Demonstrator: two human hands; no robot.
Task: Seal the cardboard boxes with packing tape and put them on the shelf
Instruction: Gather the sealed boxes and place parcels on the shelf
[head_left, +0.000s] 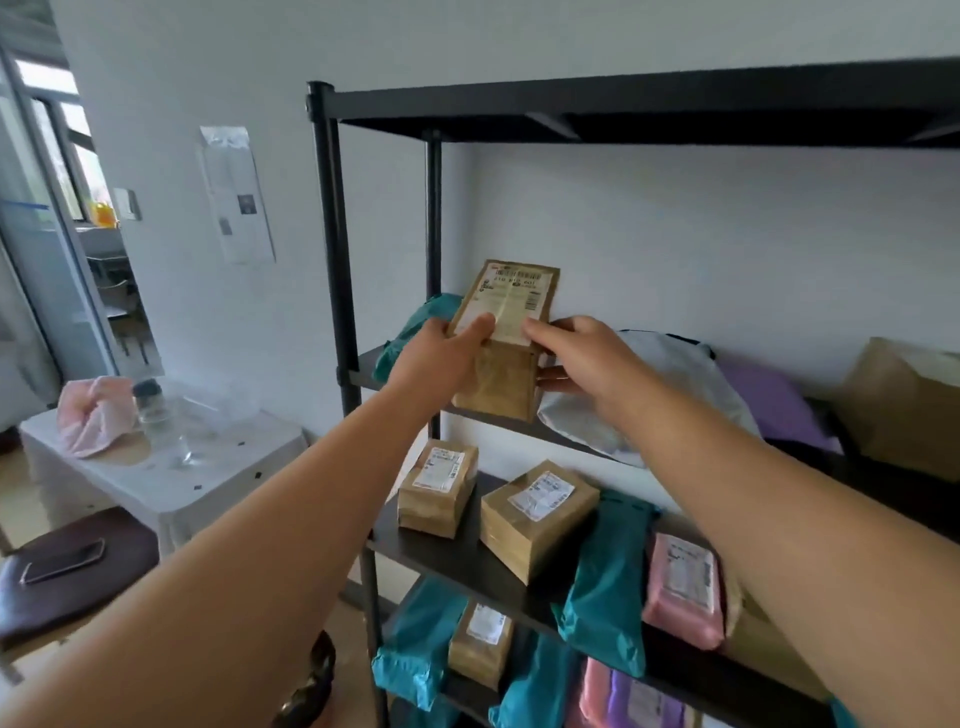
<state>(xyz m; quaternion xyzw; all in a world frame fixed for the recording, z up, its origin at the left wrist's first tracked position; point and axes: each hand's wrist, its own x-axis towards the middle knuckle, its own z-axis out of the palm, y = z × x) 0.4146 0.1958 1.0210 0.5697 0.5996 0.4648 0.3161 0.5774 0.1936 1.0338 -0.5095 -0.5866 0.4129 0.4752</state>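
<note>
Head view, left hand (448, 349) and right hand (584, 358) gripping labelled cardboard box (506, 317), black shelf (332, 234), teal mailer (415, 325) beside

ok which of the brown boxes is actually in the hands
The upright box held high at the shelf, gripped by the left hand and right hand. The small box and wide box one shelf down lie untouched.

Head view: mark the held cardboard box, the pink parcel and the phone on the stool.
held cardboard box (508, 322), head view, on its labelled top face.
pink parcel (680, 618), head view, on the pink wrap below its label.
phone (62, 561), head view, centre of its upper face.
</note>
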